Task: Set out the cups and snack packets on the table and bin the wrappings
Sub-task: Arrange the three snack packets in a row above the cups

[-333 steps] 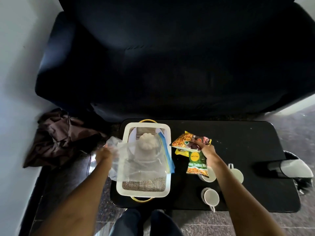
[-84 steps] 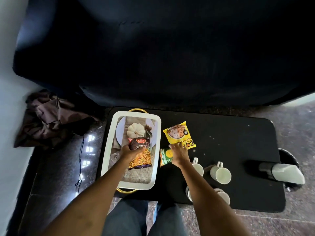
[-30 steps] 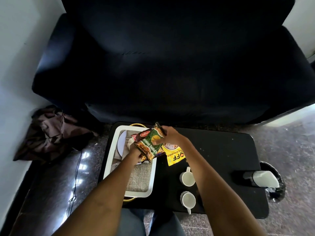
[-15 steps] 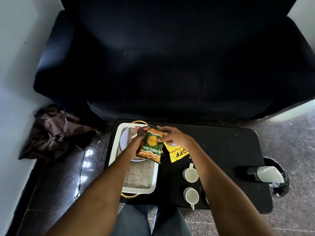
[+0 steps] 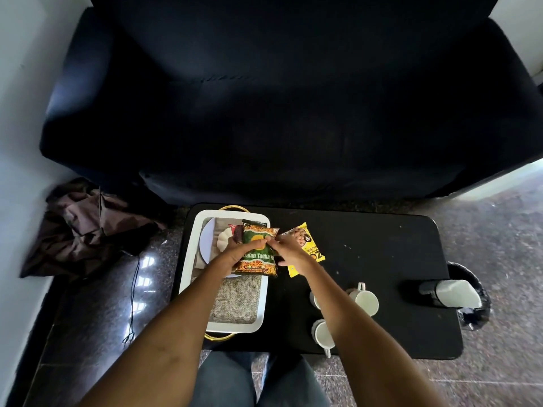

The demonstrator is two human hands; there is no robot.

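Above the right rim of the white tray (image 5: 192,271), both hands hold a stack of snack packets. My left hand (image 5: 235,254) grips the green snack packet (image 5: 258,254) from the left, with a red packet (image 5: 236,231) behind it. My right hand (image 5: 289,254) pinches the green packet's right edge. A yellow snack packet (image 5: 308,243) lies flat on the black table (image 5: 382,254), partly under my right hand. White cups stand near the front: one cup (image 5: 364,301) right of my forearm, another cup (image 5: 321,334) closer to me, a third mostly hidden.
The tray holds a white plate (image 5: 207,245), a pumpkin-shaped white piece and burlap mat (image 5: 238,301). A dark bin (image 5: 476,301) sits off the table's right end, below a black-and-white bottle-like object (image 5: 449,293). A dark sofa stands behind; brown cloth (image 5: 85,227) lies on the floor left.
The green packet, picked off the table, is now stacked on the red one, and my hands have shifted the stack slightly right over the tray's rim.
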